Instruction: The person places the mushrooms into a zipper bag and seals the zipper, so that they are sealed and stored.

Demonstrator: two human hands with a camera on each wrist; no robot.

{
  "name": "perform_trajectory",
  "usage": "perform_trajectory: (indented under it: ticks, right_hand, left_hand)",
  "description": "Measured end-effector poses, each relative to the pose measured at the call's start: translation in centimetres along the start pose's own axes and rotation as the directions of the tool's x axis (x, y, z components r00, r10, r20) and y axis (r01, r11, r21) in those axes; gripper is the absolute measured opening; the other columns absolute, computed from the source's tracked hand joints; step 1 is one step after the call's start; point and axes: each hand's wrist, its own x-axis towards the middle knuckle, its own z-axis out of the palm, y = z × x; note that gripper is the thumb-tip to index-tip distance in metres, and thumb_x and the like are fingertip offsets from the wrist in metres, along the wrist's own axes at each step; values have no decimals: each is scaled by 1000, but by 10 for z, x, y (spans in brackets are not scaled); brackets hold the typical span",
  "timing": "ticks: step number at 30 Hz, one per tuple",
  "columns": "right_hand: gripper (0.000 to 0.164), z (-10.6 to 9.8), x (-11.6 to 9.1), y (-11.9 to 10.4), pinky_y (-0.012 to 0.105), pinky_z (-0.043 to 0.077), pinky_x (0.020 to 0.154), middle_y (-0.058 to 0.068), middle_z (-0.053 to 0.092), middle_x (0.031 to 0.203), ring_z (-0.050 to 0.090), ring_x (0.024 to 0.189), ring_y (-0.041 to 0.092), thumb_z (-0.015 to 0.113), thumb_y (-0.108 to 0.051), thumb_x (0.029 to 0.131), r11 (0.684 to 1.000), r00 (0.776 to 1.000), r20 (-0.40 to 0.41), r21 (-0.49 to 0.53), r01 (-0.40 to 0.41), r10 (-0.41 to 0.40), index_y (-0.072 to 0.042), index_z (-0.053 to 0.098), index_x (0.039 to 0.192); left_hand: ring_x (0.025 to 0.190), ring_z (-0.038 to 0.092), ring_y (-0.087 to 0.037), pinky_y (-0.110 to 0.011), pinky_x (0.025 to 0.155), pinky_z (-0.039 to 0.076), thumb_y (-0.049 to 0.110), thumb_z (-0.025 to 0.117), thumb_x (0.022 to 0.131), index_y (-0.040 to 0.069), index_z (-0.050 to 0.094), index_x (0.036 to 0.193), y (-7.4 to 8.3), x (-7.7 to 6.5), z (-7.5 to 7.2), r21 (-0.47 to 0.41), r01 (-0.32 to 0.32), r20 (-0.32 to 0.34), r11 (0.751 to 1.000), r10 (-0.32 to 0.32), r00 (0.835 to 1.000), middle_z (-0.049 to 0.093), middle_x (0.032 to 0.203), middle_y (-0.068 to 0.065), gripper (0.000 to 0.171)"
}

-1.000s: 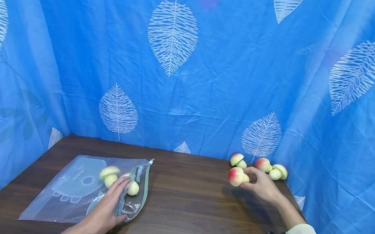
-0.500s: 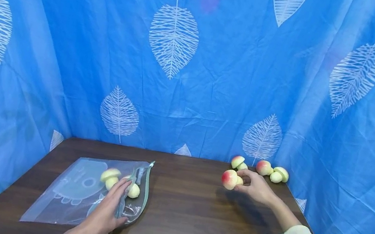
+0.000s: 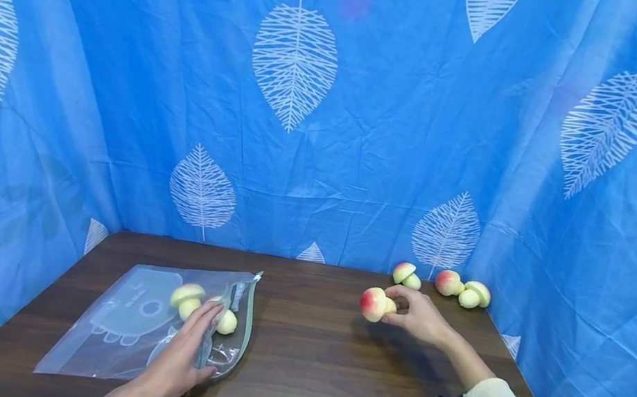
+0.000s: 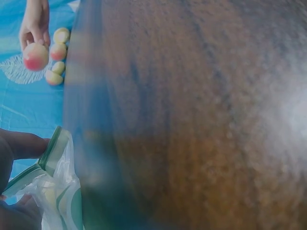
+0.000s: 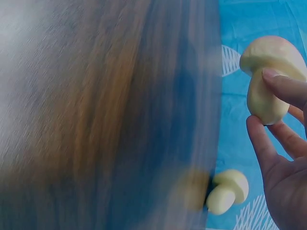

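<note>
My right hand (image 3: pixel 425 319) pinches a toy mushroom (image 3: pixel 373 304) with a red and cream cap, held above the table. In the right wrist view the thumb lies on its pale stem (image 5: pixel 263 98), with fingertips at the stem's end. A translucent zip bag (image 3: pixel 78 348) lies flat on the left, its mouth facing right. Two pale mushrooms show there, one inside the bag (image 3: pixel 188 294) and one near its mouth (image 3: pixel 227 322), partly behind my fingers. At the mouth, my left hand (image 3: pixel 178 354) holds the green-edged rim (image 4: pixel 48 155) between thumb and fingers, keeping it parted.
Three more mushrooms sit at the back right corner: one with a reddish cap (image 3: pixel 404 272), a red one (image 3: pixel 448 283) and a pale one (image 3: pixel 476 294). Blue leaf-patterned cloth (image 3: pixel 355 127) rises behind and beside the brown table (image 3: pixel 301 378).
My right hand has carried the mushroom leftward, away from the others in the back right corner. My left hand and the bag have stayed in place.
</note>
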Motion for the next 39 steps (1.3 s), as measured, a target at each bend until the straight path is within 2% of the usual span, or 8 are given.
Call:
perform_trajectory:
  ticks: [8, 23, 32, 39]
  right_hand:
    - [40, 11, 10, -7, 43, 59, 88, 10, 69, 113, 68, 102, 27, 84, -9, 86, 999, 999, 16, 21, 43, -43, 3, 66, 121]
    - [38, 38, 30, -25, 42, 59, 85, 4, 70, 108, 68, 99, 22, 84, -12, 87, 997, 997, 41, 55, 56, -58, -3, 68, 119]
    - [38, 58, 45, -41, 39, 59, 84, 3, 70, 109, 68, 97, 19, 84, -14, 87, 996, 995, 68, 63, 65, -69, -4, 69, 120]
    - [38, 75, 55, -55, 33, 58, 82, 3, 70, 110, 69, 97, 18, 85, -15, 87, 995, 995, 83, 84, 57, -64, -6, 69, 120]
  left_hand:
    - [140, 39, -49, -59, 107, 43, -12, 90, 63, -6, 38, 153, 0, 0, 1, 18, -10, -2, 1000, 10, 1000, 30, 160, -25, 104]
    - [138, 41, -49, -59, 105, 45, -12, 90, 62, -6, 39, 152, 2, 2, -1, 24, -41, -21, 999, 42, 999, 32, 159, -25, 104]
    - [139, 41, -48, -60, 105, 45, -13, 89, 64, -5, 38, 153, 4, 2, -2, 7, -12, 5, 1000, 12, 1000, 30, 160, -24, 103]
    - [138, 41, -48, -61, 106, 44, -13, 90, 63, -5, 38, 153, 6, 2, -3, 4, 3, 15, 1000, -3, 1000, 30, 160, -25, 104]
